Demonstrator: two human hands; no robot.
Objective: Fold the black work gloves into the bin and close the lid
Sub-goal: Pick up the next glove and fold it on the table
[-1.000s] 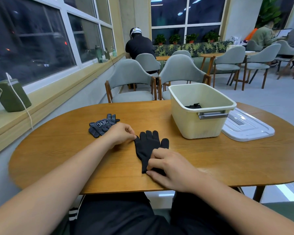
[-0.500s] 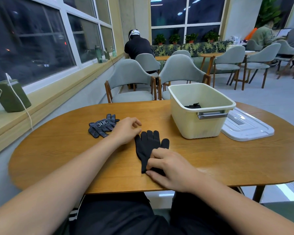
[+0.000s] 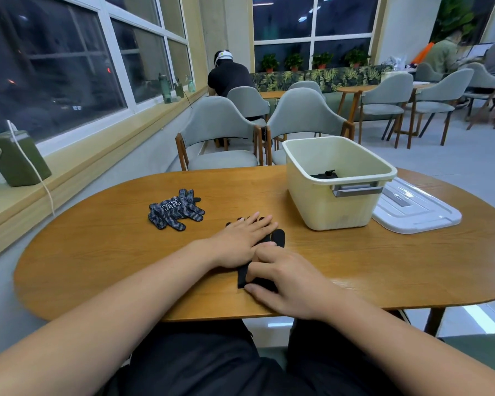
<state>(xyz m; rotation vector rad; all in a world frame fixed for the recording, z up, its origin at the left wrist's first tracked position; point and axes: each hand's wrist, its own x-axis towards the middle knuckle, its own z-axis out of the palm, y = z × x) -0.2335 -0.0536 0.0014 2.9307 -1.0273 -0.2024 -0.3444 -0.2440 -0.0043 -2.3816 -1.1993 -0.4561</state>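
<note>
A plain black glove (image 3: 279, 237) lies flat on the wooden table (image 3: 97, 252) in front of me. My left hand (image 3: 242, 242) lies flat over its finger part, fingers straight. My right hand (image 3: 283, 284) presses with bent fingers on the glove's cuff end, thumb beside it. A dotted black glove pair (image 3: 175, 213) lies further left on the table. The cream bin (image 3: 337, 208) stands open at the right, with a dark folded glove (image 3: 325, 175) on its floor. The white lid (image 3: 415, 208) lies flat to the right of the bin.
Two grey chairs (image 3: 220, 130) stand behind the table's far edge. A window ledge with a green box (image 3: 17, 160) and a white cable runs along the left. A person sits at a table further back.
My left hand has moved right, from beside the glove onto its fingers, and flattened out. My right hand has stayed on the cuff.
</note>
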